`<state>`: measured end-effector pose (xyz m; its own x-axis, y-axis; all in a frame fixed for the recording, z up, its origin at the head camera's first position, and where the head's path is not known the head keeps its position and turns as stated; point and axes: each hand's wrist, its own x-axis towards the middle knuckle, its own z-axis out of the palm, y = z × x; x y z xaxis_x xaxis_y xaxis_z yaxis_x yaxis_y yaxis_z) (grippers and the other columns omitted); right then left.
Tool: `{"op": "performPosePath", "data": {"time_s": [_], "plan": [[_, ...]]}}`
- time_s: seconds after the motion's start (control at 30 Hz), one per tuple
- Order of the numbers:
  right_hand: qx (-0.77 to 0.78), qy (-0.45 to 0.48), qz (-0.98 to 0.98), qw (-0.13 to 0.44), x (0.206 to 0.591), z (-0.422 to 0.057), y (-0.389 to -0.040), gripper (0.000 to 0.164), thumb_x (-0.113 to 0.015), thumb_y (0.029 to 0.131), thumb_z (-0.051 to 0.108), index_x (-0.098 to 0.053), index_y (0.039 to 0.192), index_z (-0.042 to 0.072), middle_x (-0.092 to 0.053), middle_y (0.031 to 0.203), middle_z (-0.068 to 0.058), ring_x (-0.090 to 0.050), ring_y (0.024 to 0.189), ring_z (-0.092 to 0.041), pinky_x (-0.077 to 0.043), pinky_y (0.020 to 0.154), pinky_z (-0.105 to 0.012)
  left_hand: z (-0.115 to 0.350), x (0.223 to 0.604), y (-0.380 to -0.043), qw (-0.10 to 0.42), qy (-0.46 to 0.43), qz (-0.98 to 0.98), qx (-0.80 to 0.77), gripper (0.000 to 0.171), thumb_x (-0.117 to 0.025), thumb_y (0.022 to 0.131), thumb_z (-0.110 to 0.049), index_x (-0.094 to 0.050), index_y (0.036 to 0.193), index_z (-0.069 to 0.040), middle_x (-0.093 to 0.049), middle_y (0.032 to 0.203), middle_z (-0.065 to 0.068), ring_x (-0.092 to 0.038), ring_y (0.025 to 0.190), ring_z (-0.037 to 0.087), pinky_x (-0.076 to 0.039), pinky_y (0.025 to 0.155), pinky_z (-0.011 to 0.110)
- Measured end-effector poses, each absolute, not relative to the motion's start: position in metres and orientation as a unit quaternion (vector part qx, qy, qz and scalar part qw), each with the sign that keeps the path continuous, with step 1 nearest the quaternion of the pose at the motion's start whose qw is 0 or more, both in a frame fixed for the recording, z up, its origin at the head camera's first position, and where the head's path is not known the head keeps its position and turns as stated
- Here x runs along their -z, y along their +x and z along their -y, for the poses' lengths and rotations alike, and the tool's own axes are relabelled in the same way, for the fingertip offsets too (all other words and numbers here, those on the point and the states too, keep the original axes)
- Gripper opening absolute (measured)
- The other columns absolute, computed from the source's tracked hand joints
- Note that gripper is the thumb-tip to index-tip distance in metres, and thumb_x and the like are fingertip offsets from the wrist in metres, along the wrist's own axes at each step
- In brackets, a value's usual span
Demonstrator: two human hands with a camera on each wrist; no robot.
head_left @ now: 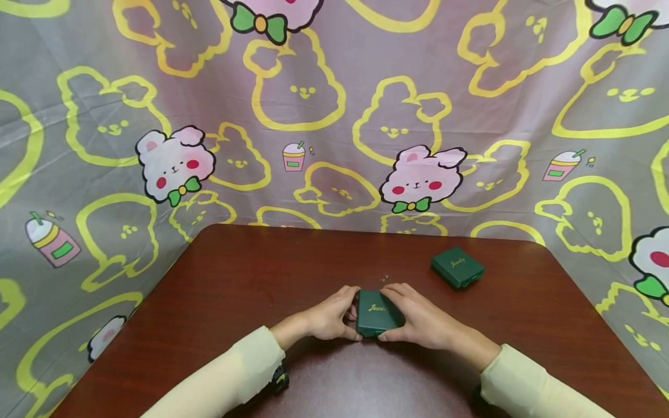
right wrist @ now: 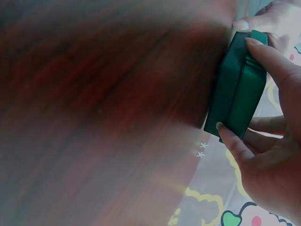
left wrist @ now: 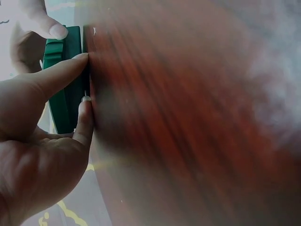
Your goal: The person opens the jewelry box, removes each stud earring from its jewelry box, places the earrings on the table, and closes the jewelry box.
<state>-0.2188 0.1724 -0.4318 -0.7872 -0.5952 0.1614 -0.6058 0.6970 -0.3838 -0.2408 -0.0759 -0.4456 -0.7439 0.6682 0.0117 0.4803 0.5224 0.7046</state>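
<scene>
A small dark green box (head_left: 373,320) with gold lettering on its lid lies flat on the brown table, front and centre. My left hand (head_left: 329,316) grips its left side, thumb at the front corner and fingers toward the back. From the right, my right hand (head_left: 425,319) holds the same box, its thumb on the front edge and its fingers over the far right corner, hiding part of the lettering. In the left wrist view, thumb and little finger press against the box (left wrist: 70,106) low down by the tabletop. The right wrist view shows the box (right wrist: 235,94) closed.
A second green box (head_left: 457,267) with gold lettering sits farther back on the right. Two tiny pale star-like pieces (right wrist: 201,154) lie just behind the held box. Patterned cloth (head_left: 334,104) hangs around the brown table (head_left: 235,267) at the back and sides.
</scene>
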Motion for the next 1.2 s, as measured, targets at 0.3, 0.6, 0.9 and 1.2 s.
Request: {"op": "performPosePath", "data": {"time_s": [0.3, 0.6, 0.9, 1.2], "plan": [[-0.214, 0.323, 0.922, 0.008, 0.4298, -0.1734, -0.2177, 0.091, -0.084, 0.080, 0.053, -0.051, 0.144, -0.003, -0.051, 0.143, -0.015, -0.050, 0.130, -0.028, -0.047, 0.101, -0.049, 0.0753, 0.4460, -0.2410, 0.131, 0.330, -0.864, -0.356, 0.091, -0.092, 0.074, -0.008, -0.037, 0.146, 0.000, -0.045, 0.118, 0.006, -0.056, 0.093, 0.008, -0.049, 0.087, 0.021], [-0.213, 0.323, 0.922, 0.014, 0.4312, -0.1742, -0.2165, 0.091, -0.084, 0.080, 0.054, -0.052, 0.144, -0.002, -0.052, 0.142, -0.013, -0.051, 0.128, -0.025, -0.048, 0.100, -0.048, 0.0756, 0.4461, -0.2391, 0.135, 0.328, -0.860, -0.368, 0.093, -0.092, 0.074, -0.007, -0.035, 0.147, 0.005, -0.045, 0.119, 0.009, -0.056, 0.094, 0.011, -0.050, 0.088, 0.023], [-0.218, 0.317, 0.923, 0.004, 0.4274, -0.1740, -0.2173, 0.091, -0.084, 0.080, 0.054, -0.051, 0.145, -0.002, -0.050, 0.145, -0.016, -0.049, 0.131, -0.028, -0.047, 0.102, -0.050, 0.0766, 0.4451, -0.2380, 0.133, 0.331, -0.861, -0.362, 0.095, -0.091, 0.076, -0.009, -0.032, 0.150, 0.004, -0.045, 0.124, 0.009, -0.055, 0.095, 0.011, -0.049, 0.089, 0.023], [-0.221, 0.312, 0.924, -0.007, 0.4267, -0.1730, -0.2172, 0.093, -0.082, 0.080, 0.057, -0.050, 0.146, -0.001, -0.049, 0.145, -0.015, -0.048, 0.131, -0.027, -0.047, 0.102, -0.049, 0.0757, 0.4428, -0.2381, 0.130, 0.320, -0.872, -0.347, 0.096, -0.094, 0.072, -0.011, -0.037, 0.148, 0.001, -0.046, 0.120, 0.006, -0.053, 0.095, 0.011, -0.046, 0.089, 0.022]]}}
